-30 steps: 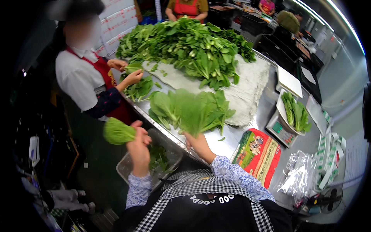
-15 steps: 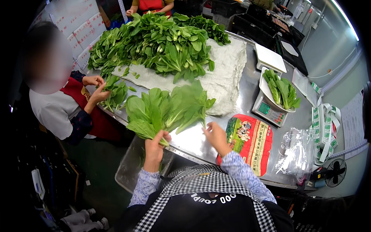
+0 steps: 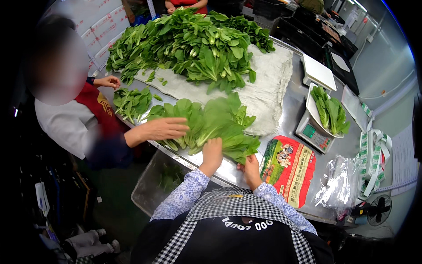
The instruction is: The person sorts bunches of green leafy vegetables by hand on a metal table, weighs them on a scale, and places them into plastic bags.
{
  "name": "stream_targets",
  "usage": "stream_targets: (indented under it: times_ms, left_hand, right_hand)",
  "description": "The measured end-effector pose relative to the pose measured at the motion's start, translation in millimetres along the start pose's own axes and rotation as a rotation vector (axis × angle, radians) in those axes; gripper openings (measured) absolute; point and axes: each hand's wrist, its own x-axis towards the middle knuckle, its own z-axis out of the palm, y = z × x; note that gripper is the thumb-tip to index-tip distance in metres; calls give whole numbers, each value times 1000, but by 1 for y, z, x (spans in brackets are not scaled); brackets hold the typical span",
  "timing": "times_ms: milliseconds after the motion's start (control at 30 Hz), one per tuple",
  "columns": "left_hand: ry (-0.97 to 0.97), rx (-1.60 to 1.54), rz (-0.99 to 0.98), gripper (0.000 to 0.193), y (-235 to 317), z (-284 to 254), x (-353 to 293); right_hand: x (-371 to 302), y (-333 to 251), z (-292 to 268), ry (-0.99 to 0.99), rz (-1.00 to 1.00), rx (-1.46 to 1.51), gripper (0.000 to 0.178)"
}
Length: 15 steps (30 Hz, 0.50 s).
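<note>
A loose heap of leafy greens lies near the front edge of the steel table. My left hand rests on the stalk ends of this heap, fingers closed over them. My right hand grips the leaves at the heap's right end. A co-worker's hand reaches in from the left and lies flat on the same heap.
A big pile of greens lies on a grey cloth at the back. A scale carries a white tray of greens. A red printed bag, clear plastic bags and a bin below the table edge are near.
My left hand has moved right along the heap and my right hand has come down onto its right end. The co-worker's hand has reached over onto the heap.
</note>
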Motion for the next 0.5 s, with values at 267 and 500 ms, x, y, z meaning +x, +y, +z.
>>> stream_targets:
  times_ms: [267, 500]
  left_hand:
    - [559, -1229, -459, 38, -12, -136, -19]
    - [608, -2001, -723, 27, -80, -122, -36]
  right_hand:
    - [6, -3, 48, -243, 80, -391, 33]
    - [66, 27, 123, -146, -379, -782, 62]
